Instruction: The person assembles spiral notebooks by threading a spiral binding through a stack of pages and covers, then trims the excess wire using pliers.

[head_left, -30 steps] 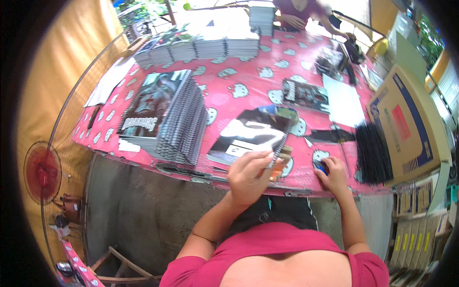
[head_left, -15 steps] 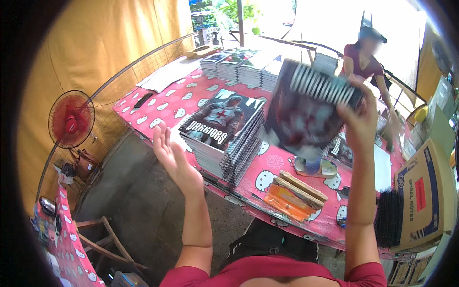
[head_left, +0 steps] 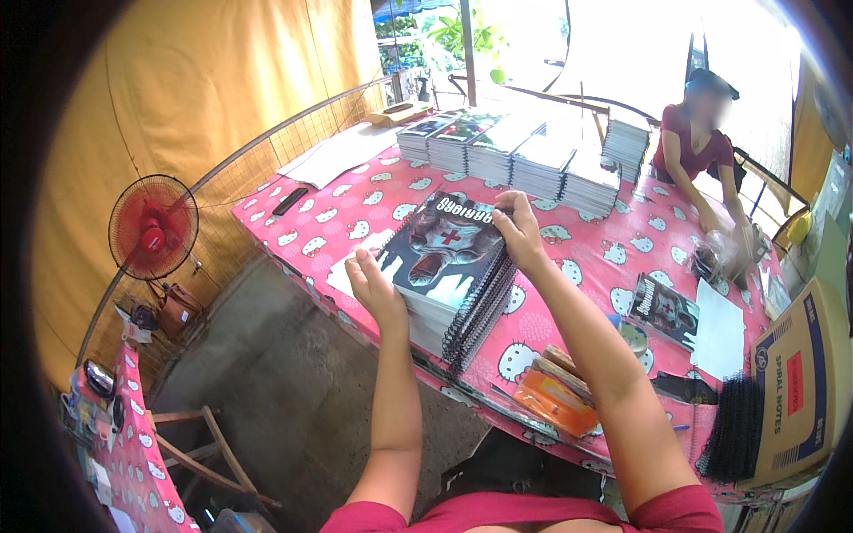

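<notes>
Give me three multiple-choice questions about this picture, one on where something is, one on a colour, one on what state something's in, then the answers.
1. Where does the red round electric fan stand?
A. On the pink cartoon-print tablecloth
B. On the person's left, by the wire-mesh fence
C. Beside the cardboard box

2. What colour is the flat plastic case lying near the table's front edge?
A. Orange
B. Green
C. White

3. How does the top dark-covered spiral-bound notebook lie?
A. Standing upright on its spine
B. Open, pages showing
C. Closed, flat on the stack of spiral notebooks

Answers:
1 B: the fan sits below table level against the mesh, on the left.
2 A: the case is bright orange.
3 C: its cover faces up, with the left hand at its near corner and the right hand at its far edge.
</notes>
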Demonstrator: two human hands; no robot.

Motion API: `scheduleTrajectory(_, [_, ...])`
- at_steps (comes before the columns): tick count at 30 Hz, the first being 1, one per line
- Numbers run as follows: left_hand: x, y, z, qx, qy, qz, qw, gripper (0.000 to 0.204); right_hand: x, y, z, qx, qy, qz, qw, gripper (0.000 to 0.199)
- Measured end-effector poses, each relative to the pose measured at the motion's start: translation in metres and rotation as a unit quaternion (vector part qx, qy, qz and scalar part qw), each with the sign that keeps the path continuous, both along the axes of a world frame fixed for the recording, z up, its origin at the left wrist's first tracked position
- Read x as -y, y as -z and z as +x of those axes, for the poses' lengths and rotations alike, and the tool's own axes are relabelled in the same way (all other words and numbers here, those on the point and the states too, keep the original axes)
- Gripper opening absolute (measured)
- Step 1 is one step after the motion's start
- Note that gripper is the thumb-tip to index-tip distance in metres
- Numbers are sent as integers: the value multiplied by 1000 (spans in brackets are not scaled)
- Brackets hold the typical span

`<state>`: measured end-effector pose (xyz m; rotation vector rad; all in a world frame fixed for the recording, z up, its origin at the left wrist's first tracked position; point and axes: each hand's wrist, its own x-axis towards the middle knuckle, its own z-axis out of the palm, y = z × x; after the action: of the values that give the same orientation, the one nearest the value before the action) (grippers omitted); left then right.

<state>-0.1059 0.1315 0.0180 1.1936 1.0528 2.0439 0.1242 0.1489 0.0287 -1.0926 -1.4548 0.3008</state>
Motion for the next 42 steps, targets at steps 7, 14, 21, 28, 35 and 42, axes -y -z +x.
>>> scheduleTrajectory(7, [6,6,-28,70,-67,66,993,51,85,18,104,271,360,22,893,54])
scheduleTrajectory(14, [132,-39,-5,24,20,419,907,45,245,134,286,151,612,-450,632,68])
scheduleTrajectory(21, [160,-9,89,-150,347,278,883,54,266,166,390,32,542,-505,671,75])
scheduleTrajectory(28, [168,50,126,-590,344,207,700,62,272,134,338,50,546,-460,699,71])
scheduleTrajectory(35, [168,49,133,-556,332,170,743,71,302,110,275,123,585,-159,785,40])
scheduleTrajectory(42, [168,26,151,-176,348,97,916,63,353,67,113,-181,414,30,892,46])
